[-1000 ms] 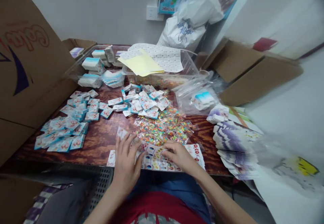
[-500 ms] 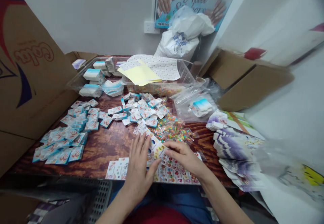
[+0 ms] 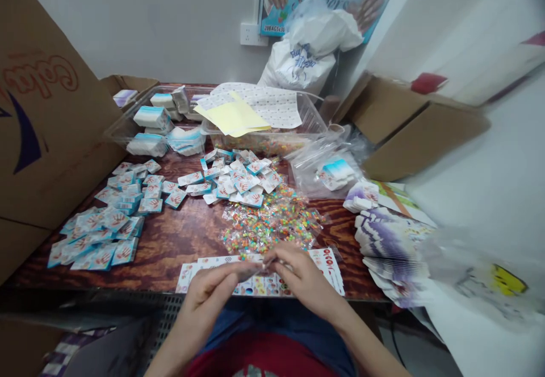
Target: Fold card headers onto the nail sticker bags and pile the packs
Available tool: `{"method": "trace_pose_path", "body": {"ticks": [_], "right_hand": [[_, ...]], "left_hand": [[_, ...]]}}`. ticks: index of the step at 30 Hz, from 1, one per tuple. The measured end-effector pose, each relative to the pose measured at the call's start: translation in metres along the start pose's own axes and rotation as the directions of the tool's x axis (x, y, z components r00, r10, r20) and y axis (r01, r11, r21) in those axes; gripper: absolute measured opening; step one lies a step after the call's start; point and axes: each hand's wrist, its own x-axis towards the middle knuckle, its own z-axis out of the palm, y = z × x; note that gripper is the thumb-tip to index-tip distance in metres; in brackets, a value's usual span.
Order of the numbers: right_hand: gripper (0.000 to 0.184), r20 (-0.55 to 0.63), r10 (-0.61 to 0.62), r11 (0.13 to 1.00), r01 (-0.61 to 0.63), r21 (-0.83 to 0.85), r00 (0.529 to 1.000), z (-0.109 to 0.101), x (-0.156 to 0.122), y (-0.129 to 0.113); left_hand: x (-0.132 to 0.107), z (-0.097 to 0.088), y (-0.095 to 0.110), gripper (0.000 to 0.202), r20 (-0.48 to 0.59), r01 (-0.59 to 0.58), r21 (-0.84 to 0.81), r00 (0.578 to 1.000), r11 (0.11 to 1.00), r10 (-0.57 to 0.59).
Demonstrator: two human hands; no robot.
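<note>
My left hand (image 3: 208,294) and my right hand (image 3: 304,277) meet over the table's near edge, fingertips pinched together on a small sticker card (image 3: 255,266) held between them. Under the hands lies a printed sticker sheet (image 3: 327,266). Just beyond is a heap of small clear bags with colourful bits (image 3: 268,223). Further back a pile of blue-and-white packets with red hand prints (image 3: 238,175) lies on the brown wooden table (image 3: 183,235).
More blue packets (image 3: 102,226) spread at the left. Clear trays hold packet stacks (image 3: 151,124) and yellow paper (image 3: 234,116). A plastic bag (image 3: 336,167) and purple cards (image 3: 392,241) are at the right. Cardboard boxes (image 3: 421,121) flank the table; a large one (image 3: 46,121) is at the left.
The left hand has lifted off the sheet and closed into a pinch. Both hands have drawn together and hold the small card above the sheet.
</note>
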Motion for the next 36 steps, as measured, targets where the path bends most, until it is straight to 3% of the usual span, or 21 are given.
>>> {"method": "trace_pose_path", "body": {"ticks": [2, 5, 8, 10, 12, 13, 15, 18, 20, 22, 26, 28, 30, 32, 34, 36], "right_hand": [[0.022, 0.144, 0.072, 0.987, -0.091, 0.129, 0.987, 0.004, -0.008, 0.008], [0.018, 0.200, 0.121, 0.978, -0.151, 0.144, 0.972, 0.018, -0.014, 0.014], [0.014, 0.078, 0.197, 0.980, -0.198, 0.009, 0.977, 0.033, -0.012, 0.017], [0.017, -0.024, 0.242, 0.970, -0.242, -0.030, 0.970, 0.037, -0.010, 0.021], [0.005, -0.050, 0.262, 0.964, -0.260, 0.050, 0.964, 0.035, -0.010, 0.024], [0.010, -0.025, 0.273, 0.954, -0.267, 0.134, 0.962, 0.032, -0.011, 0.026], [0.028, 0.093, 0.284, 0.900, -0.299, 0.318, 0.954, 0.027, -0.015, 0.026], [0.025, 0.248, 0.264, 0.844, -0.348, 0.409, 0.932, 0.029, -0.022, 0.019], [0.020, 0.262, 0.262, 0.843, -0.353, 0.406, 0.929, 0.037, -0.024, 0.013], [0.021, 0.249, 0.286, 0.808, -0.372, 0.457, 0.925, 0.046, -0.023, 0.010], [0.029, 0.300, 0.281, 0.747, -0.404, 0.528, 0.912, 0.046, -0.013, 0.024], [0.030, 0.232, 0.308, 0.817, -0.382, 0.432, 0.923, 0.038, -0.006, 0.037], [0.026, -0.034, 0.345, 0.926, -0.334, 0.174, 0.938, 0.029, 0.003, 0.050], [0.016, -0.270, 0.262, 0.935, -0.313, -0.168, 0.927, 0.024, 0.012, 0.061], [0.007, -0.316, 0.175, 0.874, -0.295, -0.387, 0.933, 0.023, 0.019, 0.067], [0.006, -0.288, 0.147, 0.858, -0.267, -0.440, 0.946, 0.024, 0.022, 0.073]], "left_hand": [[-0.002, -0.002, -0.010, 0.050, 0.052, 0.084, -0.180, 0.996, 0.980, -0.075], [0.001, 0.009, -0.033, 0.041, 0.064, 0.219, -0.266, 0.976, 0.939, -0.210], [0.005, 0.025, -0.053, 0.038, 0.193, 0.334, -0.194, 0.935, 0.922, -0.298], [0.007, 0.030, -0.062, 0.039, 0.202, 0.338, -0.156, 0.931, 0.928, -0.305], [0.008, 0.029, -0.067, 0.042, 0.081, 0.280, -0.123, 0.959, 0.952, -0.272], [0.008, 0.026, -0.069, 0.043, -0.009, 0.248, -0.110, 0.968, 0.963, -0.251], [0.008, 0.021, -0.071, 0.043, -0.161, 0.204, -0.072, 0.964, 0.976, -0.214], [0.006, 0.018, -0.071, 0.044, -0.264, 0.154, 0.072, 0.956, 0.985, -0.130], [0.002, 0.022, -0.067, 0.044, -0.211, 0.111, 0.167, 0.975, 0.980, -0.075], [-0.002, 0.027, -0.062, 0.043, -0.085, 0.081, 0.185, 0.994, 0.979, -0.066], [-0.005, 0.024, -0.058, 0.038, 0.094, 0.142, 0.118, 0.984, 0.983, -0.153], [-0.002, 0.018, -0.061, 0.041, 0.100, 0.224, 0.044, 0.969, 0.973, -0.228], [0.004, 0.015, -0.065, 0.043, 0.065, 0.268, -0.022, 0.962, 0.963, -0.266], [0.012, 0.015, -0.067, 0.044, 0.022, 0.264, -0.065, 0.965, 0.962, -0.263], [0.020, 0.019, -0.068, 0.044, 0.000, 0.262, -0.109, 0.965, 0.959, -0.264], [0.027, 0.023, -0.066, 0.045, -0.020, 0.271, -0.144, 0.961, 0.952, -0.277]]}}
